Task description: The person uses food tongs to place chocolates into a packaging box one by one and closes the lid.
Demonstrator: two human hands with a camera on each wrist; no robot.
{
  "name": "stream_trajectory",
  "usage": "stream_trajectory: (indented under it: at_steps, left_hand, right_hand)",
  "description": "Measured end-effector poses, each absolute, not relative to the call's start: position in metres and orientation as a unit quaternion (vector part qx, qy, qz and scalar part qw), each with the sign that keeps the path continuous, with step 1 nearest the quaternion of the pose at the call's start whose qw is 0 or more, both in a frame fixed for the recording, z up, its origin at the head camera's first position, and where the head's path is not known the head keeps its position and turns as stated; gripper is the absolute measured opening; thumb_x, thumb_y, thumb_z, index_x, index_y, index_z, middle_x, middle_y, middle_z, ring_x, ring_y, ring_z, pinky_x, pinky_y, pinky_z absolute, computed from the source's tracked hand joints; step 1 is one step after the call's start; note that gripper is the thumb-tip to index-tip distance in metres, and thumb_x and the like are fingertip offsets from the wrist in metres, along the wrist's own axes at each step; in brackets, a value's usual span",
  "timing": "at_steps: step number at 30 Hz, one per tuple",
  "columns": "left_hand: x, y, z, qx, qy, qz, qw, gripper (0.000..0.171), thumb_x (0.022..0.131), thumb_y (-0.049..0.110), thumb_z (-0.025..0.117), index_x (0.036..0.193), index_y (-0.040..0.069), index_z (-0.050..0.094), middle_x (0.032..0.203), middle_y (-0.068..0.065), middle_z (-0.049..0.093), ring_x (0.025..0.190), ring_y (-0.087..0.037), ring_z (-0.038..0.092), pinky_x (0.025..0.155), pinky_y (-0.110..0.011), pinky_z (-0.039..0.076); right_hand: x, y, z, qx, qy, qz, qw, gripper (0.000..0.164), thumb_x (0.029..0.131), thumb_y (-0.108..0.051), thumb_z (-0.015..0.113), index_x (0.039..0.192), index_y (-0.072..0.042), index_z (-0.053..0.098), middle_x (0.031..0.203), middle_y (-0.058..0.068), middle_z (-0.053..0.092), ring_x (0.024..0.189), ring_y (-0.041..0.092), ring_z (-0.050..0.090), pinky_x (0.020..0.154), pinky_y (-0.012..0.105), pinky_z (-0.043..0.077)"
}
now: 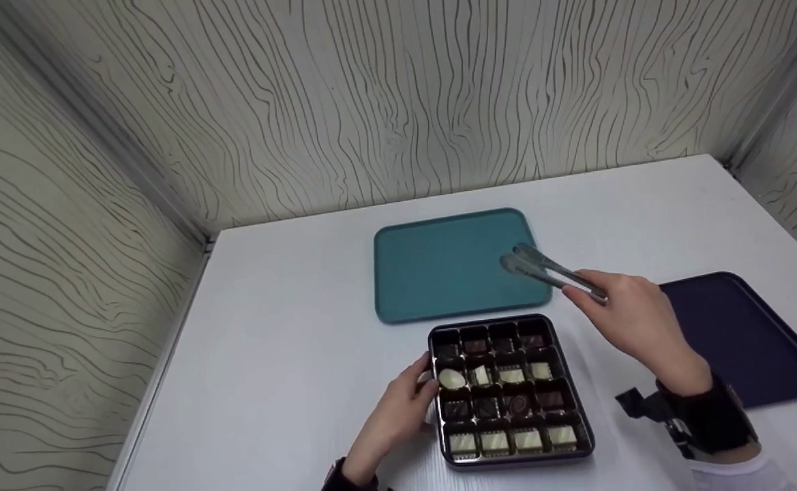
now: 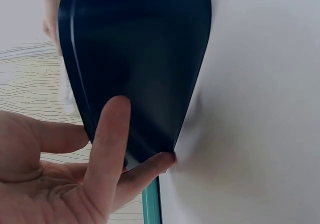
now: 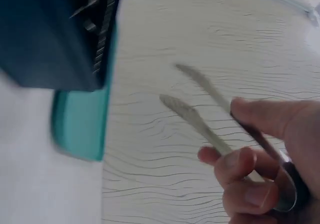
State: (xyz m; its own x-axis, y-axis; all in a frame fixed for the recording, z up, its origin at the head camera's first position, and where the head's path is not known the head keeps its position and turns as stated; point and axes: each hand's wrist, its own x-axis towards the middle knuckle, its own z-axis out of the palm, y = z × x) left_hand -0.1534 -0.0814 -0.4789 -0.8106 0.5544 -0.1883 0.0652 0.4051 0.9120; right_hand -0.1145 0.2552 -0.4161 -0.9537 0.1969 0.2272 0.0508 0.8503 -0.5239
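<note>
A dark-blue box [image 1: 515,464] stands on the white table, divided into compartments of chocolates. Dark chocolates [image 1: 487,408] alternate by row with pale chocolates [image 1: 495,442]; an oval pale chocolate [image 1: 451,379] sits at the left of the second row. My left hand [image 1: 401,409] rests against the box's left side, its fingers fairly straight along the wall [image 2: 145,59]. In my right hand [image 1: 633,317] I hold metal tongs [image 1: 553,273] by the arms, seen also in the right wrist view. Their tips stand apart over the right part of the teal tray, with nothing between them.
Behind the box lies a flat teal tray [image 1: 439,269]. To the right is a dark purple tray [image 1: 746,334], partly hidden by my right forearm. Wood-patterned panels [image 1: 398,102] wall in the white table [image 1: 268,354] at the back and sides.
</note>
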Motion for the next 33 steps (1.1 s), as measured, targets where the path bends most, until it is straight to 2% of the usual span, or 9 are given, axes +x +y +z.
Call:
stream_trajectory:
  at_steps: [3, 6, 8, 13, 18, 22, 25, 29, 33]
  left_hand:
    - [-0.154, -0.082, -0.476, 0.204, 0.814, 0.495, 0.226, 0.059, 0.109, 0.016, 0.051, 0.158, -0.011, 0.034, 0.158, -0.035, 0.045, 0.141, -0.05, 0.055, 0.094, -0.053, 0.064]
    - [-0.154, -0.082, -0.475, 0.217, 0.826, 0.475, 0.214, 0.058, 0.108, 0.017, 0.052, 0.157, -0.012, 0.037, 0.157, -0.033, 0.049, 0.141, -0.049, 0.055, 0.117, -0.06, 0.048]
    - [-0.154, -0.081, -0.476, 0.219, 0.83, 0.468, 0.211, 0.058, 0.108, 0.018, 0.052, 0.157, -0.011, 0.037, 0.156, -0.032, 0.05, 0.144, -0.049, 0.053, 0.122, -0.063, 0.041]
    - [-0.153, -0.08, -0.477, 0.22, 0.835, 0.462, 0.204, 0.057, 0.108, 0.018, 0.052, 0.157, -0.01, 0.039, 0.155, -0.03, 0.053, 0.146, -0.049, 0.05, 0.123, -0.064, 0.039]
    - [-0.153, -0.08, -0.476, 0.213, 0.833, 0.465, 0.214, 0.058, 0.109, 0.019, 0.051, 0.158, -0.008, 0.038, 0.156, -0.029, 0.053, 0.145, -0.047, 0.052, 0.112, -0.059, 0.052]
    - [-0.152, -0.08, -0.477, 0.21, 0.83, 0.467, 0.219, 0.058, 0.109, 0.018, 0.051, 0.159, -0.008, 0.037, 0.156, -0.03, 0.052, 0.143, -0.047, 0.054, 0.096, -0.05, 0.062]
    - [-0.152, -0.08, -0.477, 0.214, 0.834, 0.463, 0.211, 0.057, 0.109, 0.018, 0.052, 0.158, -0.009, 0.038, 0.155, -0.03, 0.053, 0.144, -0.047, 0.053, 0.106, -0.054, 0.057]
    - [-0.152, -0.08, -0.477, 0.22, 0.841, 0.453, 0.198, 0.057, 0.108, 0.019, 0.052, 0.156, -0.01, 0.04, 0.154, -0.03, 0.054, 0.147, -0.048, 0.05, 0.121, -0.062, 0.042]
    - [-0.152, -0.08, -0.477, 0.221, 0.842, 0.451, 0.196, 0.057, 0.108, 0.02, 0.052, 0.156, -0.01, 0.04, 0.154, -0.031, 0.054, 0.147, -0.048, 0.05, 0.123, -0.063, 0.04]
  right_hand:
    - [-0.122, 0.259, -0.428, -0.08, -0.95, 0.266, 0.141, 0.047, 0.106, -0.028, 0.063, 0.134, 0.009, 0.066, 0.089, 0.024, 0.077, 0.058, 0.017, 0.052, 0.05, 0.027, 0.035]
    - [-0.128, 0.266, -0.442, -0.091, -0.947, 0.279, 0.132, 0.048, 0.106, -0.019, 0.058, 0.137, 0.018, 0.058, 0.084, 0.026, 0.073, 0.06, 0.021, 0.054, 0.052, 0.03, 0.039]
    - [-0.132, 0.272, -0.451, -0.094, -0.947, 0.283, 0.118, 0.048, 0.107, -0.014, 0.056, 0.138, 0.023, 0.053, 0.086, 0.03, 0.071, 0.063, 0.025, 0.057, 0.054, 0.034, 0.043]
    - [-0.139, 0.284, -0.47, -0.092, -0.953, 0.272, 0.101, 0.048, 0.107, -0.008, 0.05, 0.136, 0.03, 0.045, 0.099, 0.046, 0.065, 0.077, 0.048, 0.066, 0.066, 0.059, 0.055]
    - [-0.142, 0.291, -0.478, -0.084, -0.957, 0.274, 0.052, 0.043, 0.104, -0.007, 0.048, 0.127, 0.029, 0.047, 0.088, 0.04, 0.062, 0.069, 0.04, 0.062, 0.058, 0.047, 0.052]
    - [-0.142, 0.294, -0.475, -0.071, -0.955, 0.285, -0.033, 0.07, 0.096, -0.006, 0.05, 0.145, 0.035, 0.022, 0.113, 0.051, 0.059, 0.083, 0.039, 0.062, 0.066, 0.043, 0.054]
    - [-0.141, 0.294, -0.473, -0.056, -0.957, 0.276, -0.07, 0.078, 0.092, -0.003, 0.051, 0.146, 0.037, 0.011, 0.127, 0.056, 0.05, 0.097, 0.048, 0.063, 0.08, 0.053, 0.057]
    - [-0.14, 0.291, -0.472, -0.053, -0.963, 0.254, -0.065, 0.068, 0.097, 0.0, 0.048, 0.145, 0.036, 0.015, 0.115, 0.052, 0.058, 0.086, 0.046, 0.066, 0.075, 0.054, 0.059]
    - [-0.14, 0.291, -0.476, -0.067, -0.965, 0.25, -0.03, 0.034, 0.1, -0.004, 0.054, 0.119, 0.024, 0.053, 0.083, 0.032, 0.064, 0.062, 0.028, 0.058, 0.052, 0.038, 0.049]
